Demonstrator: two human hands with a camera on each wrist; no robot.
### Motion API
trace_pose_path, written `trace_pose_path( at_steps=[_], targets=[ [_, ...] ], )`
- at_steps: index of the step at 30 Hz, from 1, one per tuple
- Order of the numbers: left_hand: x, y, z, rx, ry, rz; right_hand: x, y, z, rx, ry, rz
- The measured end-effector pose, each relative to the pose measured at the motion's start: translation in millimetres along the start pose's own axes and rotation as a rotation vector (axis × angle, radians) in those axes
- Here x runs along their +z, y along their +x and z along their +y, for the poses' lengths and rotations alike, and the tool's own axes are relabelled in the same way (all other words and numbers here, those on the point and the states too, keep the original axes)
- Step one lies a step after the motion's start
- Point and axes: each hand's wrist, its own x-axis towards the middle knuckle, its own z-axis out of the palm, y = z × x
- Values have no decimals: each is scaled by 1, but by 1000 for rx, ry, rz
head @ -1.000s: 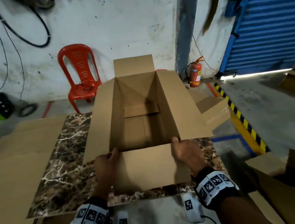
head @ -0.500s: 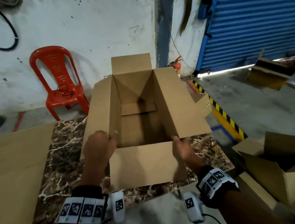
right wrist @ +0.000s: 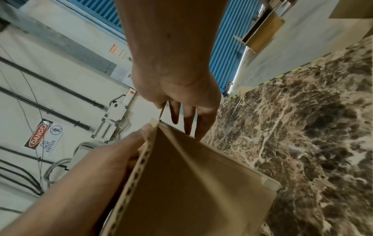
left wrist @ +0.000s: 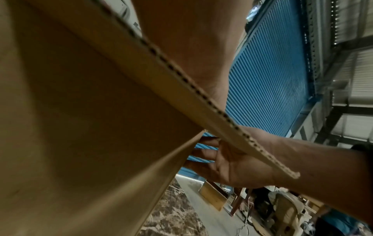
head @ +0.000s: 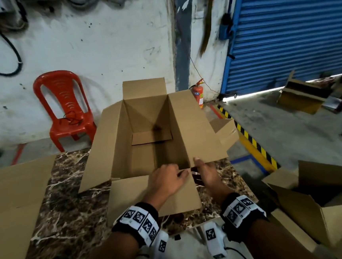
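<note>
A large open cardboard box (head: 153, 151) stands on a marble-patterned table (head: 68, 200), all its top flaps spread outward. My left hand (head: 170, 180) lies on the near flap (head: 130, 197) at its right corner, fingers curled over the flap's edge; the right wrist view shows this left hand (right wrist: 121, 153) gripping the corrugated edge. My right hand (head: 204, 170) is just beside it, thumb on top of the right flap (head: 197, 131) and fingers beneath. In the left wrist view the right hand (left wrist: 228, 161) reaches under the flap edge.
Flat cardboard sheets (head: 11, 205) cover the table's left side. A red plastic chair (head: 64, 105) and a fire extinguisher (head: 198, 95) stand by the wall. An open box (head: 317, 205) sits on the floor at right, and a yellow-black floor stripe (head: 251, 141) runs past the table.
My left hand has moved from the box's near left corner across the near flap to the near right corner, beside my right hand. The right hand stayed put.
</note>
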Motion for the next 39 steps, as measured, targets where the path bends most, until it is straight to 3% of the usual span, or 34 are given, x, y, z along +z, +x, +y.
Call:
trace_pose_path(
  at_steps=[7, 12, 16, 21, 26, 29, 33, 36, 39],
  targets=[
    [13, 20, 32, -39, 17, -60, -18, 4, -5, 83, 261, -109],
    [9, 20, 22, -73, 76, 83, -43, 14, -4, 67, 360, -76],
    [-26, 24, 17, -103, 12, 243, -53, 16, -8, 64, 219, -123],
    [-84, 32, 0, -141, -350, 509, -31, 30, -16, -30, -121, -69],
    [-117, 19, -22, -192, -821, 715, -3, 35, -57, -5, 108, -102],
    [-123, 13, -43, -281, -1083, 808, 5, 22, -93, -115, 75, -35],
    [-121, -1, -54, -330, -1476, 803, 13, 1, -135, -410, -128, 16],
    [-113, -17, -65, -265, -1666, 619, 28, -9, -147, -569, -334, 100],
    [-93, -35, -81, -338, -1708, 495, 39, -19, -144, -689, -529, 118]
  ],
)
